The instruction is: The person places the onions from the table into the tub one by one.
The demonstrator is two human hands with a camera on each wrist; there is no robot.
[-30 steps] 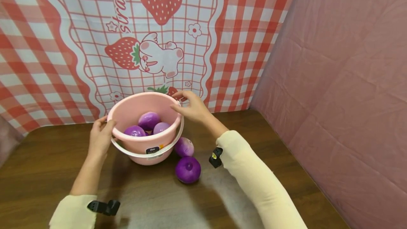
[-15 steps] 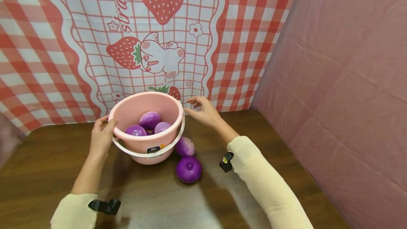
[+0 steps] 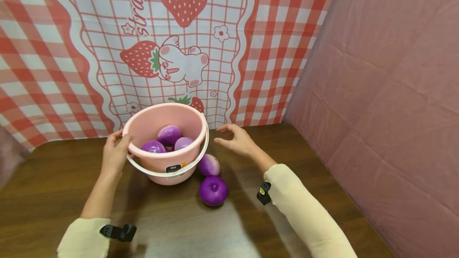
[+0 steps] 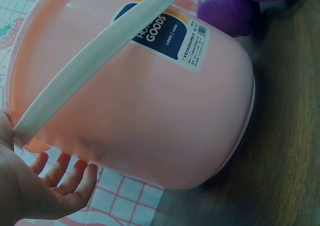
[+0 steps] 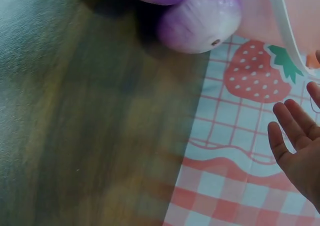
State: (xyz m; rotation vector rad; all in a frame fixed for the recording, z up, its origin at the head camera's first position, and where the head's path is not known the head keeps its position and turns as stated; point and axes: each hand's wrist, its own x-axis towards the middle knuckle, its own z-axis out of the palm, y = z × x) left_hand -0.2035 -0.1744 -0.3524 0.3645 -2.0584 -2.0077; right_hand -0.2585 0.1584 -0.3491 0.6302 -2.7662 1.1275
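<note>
My left hand [image 3: 114, 152] grips the left rim of a pink bucket [image 3: 154, 120], thumb over the edge. In the left wrist view its other fingers [image 4: 74, 178] lie against the bucket's outer side. Within the bucket are several purple onions, among them a glossy one [image 3: 169, 135] at the back and a paler one [image 3: 183, 143] at right. My right hand [image 3: 238, 140] hovers right of the bucket, apart from it, fingers loosely spread and holding nothing. Two more onions rest on the table: a pale-ended one [image 3: 209, 165] against the bucket and a dark purple one [image 3: 213, 191] in front.
The white bucket handle [image 4: 95, 61] hangs down across the bucket's front, over a printed label [image 4: 172, 38]. A brown wooden table [image 3: 172, 218] carries everything. Behind stands a strawberry-print cloth [image 3: 272, 51]; a pink cloth [image 3: 380, 90] closes the right side.
My right hand has come off the bucket's right rim and moved right and down toward the table. My left hand keeps its hold; bucket and onions have stayed in place.
</note>
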